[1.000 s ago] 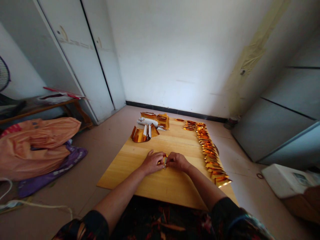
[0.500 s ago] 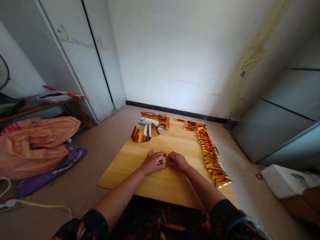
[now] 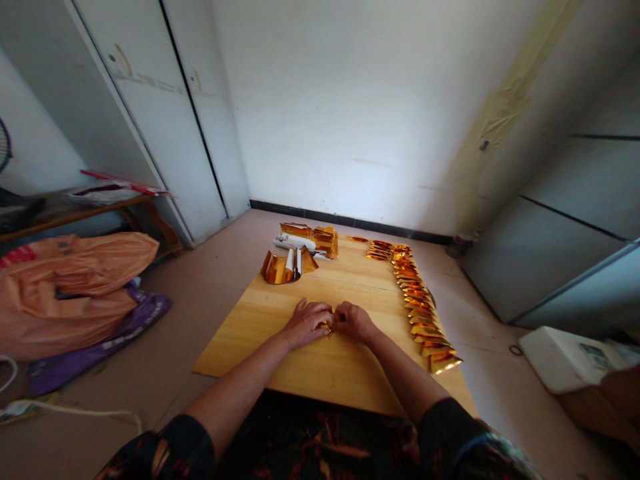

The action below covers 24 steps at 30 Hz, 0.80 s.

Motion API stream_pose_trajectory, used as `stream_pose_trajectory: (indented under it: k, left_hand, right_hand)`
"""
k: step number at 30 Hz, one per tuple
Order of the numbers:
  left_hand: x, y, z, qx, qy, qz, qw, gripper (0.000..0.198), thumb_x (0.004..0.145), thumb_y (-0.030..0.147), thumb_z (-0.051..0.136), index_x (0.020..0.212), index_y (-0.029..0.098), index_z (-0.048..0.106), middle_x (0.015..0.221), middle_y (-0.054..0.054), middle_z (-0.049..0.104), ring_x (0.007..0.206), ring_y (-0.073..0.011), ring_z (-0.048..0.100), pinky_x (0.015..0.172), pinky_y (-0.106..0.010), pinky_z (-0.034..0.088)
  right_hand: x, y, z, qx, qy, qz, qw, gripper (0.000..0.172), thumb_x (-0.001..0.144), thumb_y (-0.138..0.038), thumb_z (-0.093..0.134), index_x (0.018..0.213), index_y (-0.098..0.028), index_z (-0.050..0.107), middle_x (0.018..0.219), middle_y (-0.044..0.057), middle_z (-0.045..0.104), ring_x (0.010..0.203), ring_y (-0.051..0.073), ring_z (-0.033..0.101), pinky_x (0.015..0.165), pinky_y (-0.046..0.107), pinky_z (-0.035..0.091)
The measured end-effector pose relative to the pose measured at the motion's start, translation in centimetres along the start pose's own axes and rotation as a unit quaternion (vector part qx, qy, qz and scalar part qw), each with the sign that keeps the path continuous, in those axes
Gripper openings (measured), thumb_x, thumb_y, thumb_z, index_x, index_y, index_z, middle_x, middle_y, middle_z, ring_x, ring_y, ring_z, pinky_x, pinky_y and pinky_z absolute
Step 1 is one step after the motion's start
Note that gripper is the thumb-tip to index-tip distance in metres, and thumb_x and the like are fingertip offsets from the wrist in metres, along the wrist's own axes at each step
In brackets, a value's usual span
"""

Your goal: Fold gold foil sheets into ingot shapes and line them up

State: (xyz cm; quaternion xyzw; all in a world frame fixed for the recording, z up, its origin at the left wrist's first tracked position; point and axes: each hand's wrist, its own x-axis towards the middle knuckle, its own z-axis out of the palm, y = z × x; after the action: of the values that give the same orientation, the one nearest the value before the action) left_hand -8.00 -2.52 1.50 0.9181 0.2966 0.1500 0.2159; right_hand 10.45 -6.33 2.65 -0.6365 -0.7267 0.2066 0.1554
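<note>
My left hand [image 3: 306, 323] and my right hand [image 3: 354, 322] meet at the middle of a wooden board [image 3: 260, 333] on the floor. Both pinch a small piece of gold foil paper [image 3: 327, 325], mostly hidden between the fingertips. A long row of folded gold foil pieces [image 3: 419, 307] runs along the board's right edge. At the far end lie curled gold foil sheets [image 3: 281, 267] and a stack of gold foil with white paper [image 3: 310, 240].
An orange plastic bag [image 3: 70, 287] on a purple one lies at the left. White cupboard doors [image 3: 165, 120] stand behind it. A white box [image 3: 565, 357] sits on the floor at the right, near grey panels [image 3: 560, 247].
The hands have stayed together on the foil piece, with the fingers closing more tightly over it. The view has shifted slightly.
</note>
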Motion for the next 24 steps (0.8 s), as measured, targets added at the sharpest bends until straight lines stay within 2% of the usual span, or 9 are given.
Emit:
stream_pose_trajectory:
  k: [7,16,20,24]
  left_hand:
    - [0.0,0.2,-0.3,0.002,-0.013,-0.004,1.0,0.01,0.08,0.032,0.06,0.088,0.029,0.064,0.123,0.002,0.055,0.114,-0.0226,0.048,0.102,-0.051,0.019]
    - [0.0,0.1,-0.4,0.011,-0.007,-0.003,1.0,0.01,0.079,0.032,0.06,0.086,0.028,0.065,0.123,0.001,0.056,0.112,-0.022,0.048,0.1,-0.048,0.021]
    - [0.0,0.0,-0.2,0.015,0.001,0.006,1.0,0.011,0.079,0.033,0.061,0.088,0.029,0.065,0.122,0.001,0.056,0.112,-0.0219,0.048,0.099,-0.047,0.022]
    - [0.1,-0.1,-0.2,0.018,0.002,0.009,1.0,0.01,0.078,0.033,0.062,0.087,0.028,0.065,0.122,0.001,0.056,0.111,-0.0219,0.049,0.099,-0.046,0.023]
  right_hand:
    - [0.1,0.7,-0.1,0.044,0.01,-0.006,0.999,0.007,0.067,-0.012,0.065,0.069,-0.017,0.061,0.074,-0.002,0.055,0.067,0.01,0.049,0.06,0.019,0.034]
    - [-0.2,1.3,-0.6,0.074,0.041,-0.038,0.996,0.019,0.066,0.0,0.053,0.069,-0.017,0.061,0.076,-0.001,0.056,0.074,0.011,0.053,0.069,0.02,0.04]
    - [-0.7,0.6,-0.4,0.061,0.035,-0.014,0.997,0.01,0.068,-0.009,0.063,0.074,-0.017,0.061,0.078,0.0,0.056,0.071,0.011,0.052,0.066,0.021,0.04]
    - [-1.1,-0.4,-0.1,0.032,0.032,0.007,0.999,0.024,0.062,-0.023,0.074,0.081,-0.016,0.061,0.084,0.001,0.055,0.072,0.012,0.051,0.065,0.022,0.039]
